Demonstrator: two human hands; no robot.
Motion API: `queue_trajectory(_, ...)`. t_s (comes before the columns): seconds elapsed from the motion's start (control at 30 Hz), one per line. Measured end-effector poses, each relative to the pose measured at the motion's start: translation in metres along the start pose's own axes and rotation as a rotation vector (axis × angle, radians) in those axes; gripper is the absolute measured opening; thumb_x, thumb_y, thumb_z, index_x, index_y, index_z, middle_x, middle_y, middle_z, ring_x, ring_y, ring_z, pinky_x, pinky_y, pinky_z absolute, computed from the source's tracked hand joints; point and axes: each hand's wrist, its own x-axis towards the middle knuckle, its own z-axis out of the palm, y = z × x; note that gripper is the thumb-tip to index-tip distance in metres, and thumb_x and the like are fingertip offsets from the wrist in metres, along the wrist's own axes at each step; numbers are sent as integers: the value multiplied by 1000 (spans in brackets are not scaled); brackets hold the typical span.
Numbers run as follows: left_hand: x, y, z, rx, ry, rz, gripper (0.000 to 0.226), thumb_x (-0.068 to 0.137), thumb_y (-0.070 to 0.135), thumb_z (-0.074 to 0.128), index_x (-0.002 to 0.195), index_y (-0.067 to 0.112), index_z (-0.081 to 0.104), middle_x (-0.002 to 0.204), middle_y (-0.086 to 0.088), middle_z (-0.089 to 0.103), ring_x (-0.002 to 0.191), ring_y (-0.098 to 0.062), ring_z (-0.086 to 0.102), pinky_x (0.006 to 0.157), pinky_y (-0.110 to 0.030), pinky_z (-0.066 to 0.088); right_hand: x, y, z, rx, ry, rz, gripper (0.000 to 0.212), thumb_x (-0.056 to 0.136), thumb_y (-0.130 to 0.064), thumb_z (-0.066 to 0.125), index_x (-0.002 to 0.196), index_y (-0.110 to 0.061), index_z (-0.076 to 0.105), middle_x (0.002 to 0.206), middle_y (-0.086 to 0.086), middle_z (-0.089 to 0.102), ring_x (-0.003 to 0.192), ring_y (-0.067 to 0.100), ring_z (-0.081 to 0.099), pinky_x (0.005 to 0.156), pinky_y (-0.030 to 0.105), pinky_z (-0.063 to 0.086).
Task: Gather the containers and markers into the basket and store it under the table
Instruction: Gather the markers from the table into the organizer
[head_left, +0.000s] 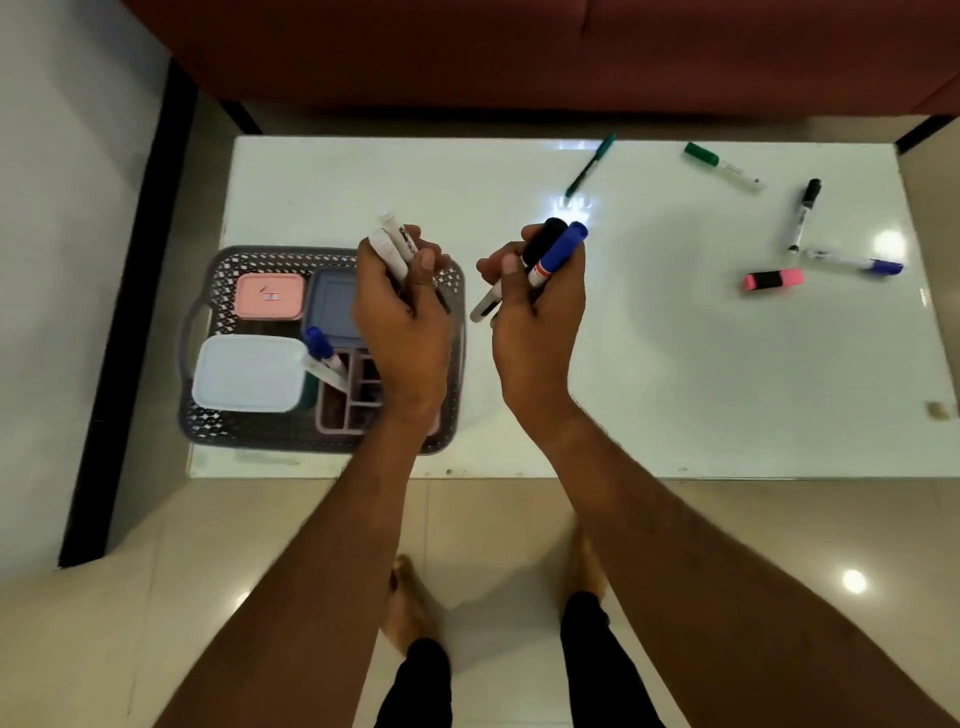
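Note:
A grey perforated basket (244, 431) sits on the left of the white table (675, 364). It holds a pink-lidded container (270, 296), a white-lidded container (249, 373), a grey-blue container (332, 306), a divided mauve tray (345, 410) and a blue-capped marker (324, 358). My left hand (402, 317) hovers over the basket, closed on two white markers (392, 244). My right hand (540, 312) is just right of the basket and grips a black-capped marker and a blue-capped marker (558, 254).
Loose on the table's right side lie a green pen (589, 165), a green-capped marker (722, 165), a black-capped marker (802, 214), a blue-capped marker (852, 261) and a pink highlighter (772, 279). A dark red sofa (519, 52) stands behind the table. My feet are on the tiled floor.

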Motion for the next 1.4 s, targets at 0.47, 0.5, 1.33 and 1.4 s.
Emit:
queue_trajectory(0.47, -11, -44, -133, -49, 172, 2, 21, 100, -8, 50, 121, -11, 49, 95, -24, 62, 87, -21, 69, 90, -28, 56, -111, 42, 61, -37, 282, 22, 17, 104, 0, 48, 111, -15, 46, 85, -4, 63, 80, 13, 66, 81, 20, 53)
queue_trajectory(0.5, -10, -50, -135, -64, 158, 0, 23, 100, -9, 50, 122, -13, 47, 95, -30, 60, 87, -25, 68, 90, -30, 56, -114, 46, 62, -57, 292, 29, 16, 104, -1, 48, 112, -14, 45, 87, 1, 62, 81, 12, 66, 81, 22, 53)
queue_trajectory(1.33, -34, -99, -131, 162, 9, -2, 31, 91, -12, 59, 121, -4, 56, 106, -16, 61, 101, -16, 61, 96, -14, 46, -124, 87, 81, -292, 253, 28, 27, 92, 12, 56, 117, 3, 54, 106, 21, 57, 101, 30, 60, 100, 20, 50)
queue_trajectory(1.4, -34, -99, -130, 170, 15, -5, 32, 90, -12, 58, 121, -3, 56, 105, -16, 60, 100, -12, 59, 94, -14, 46, -123, 89, 81, -305, 251, 22, 26, 92, 11, 56, 117, 3, 55, 107, 21, 58, 101, 28, 60, 98, 16, 48)
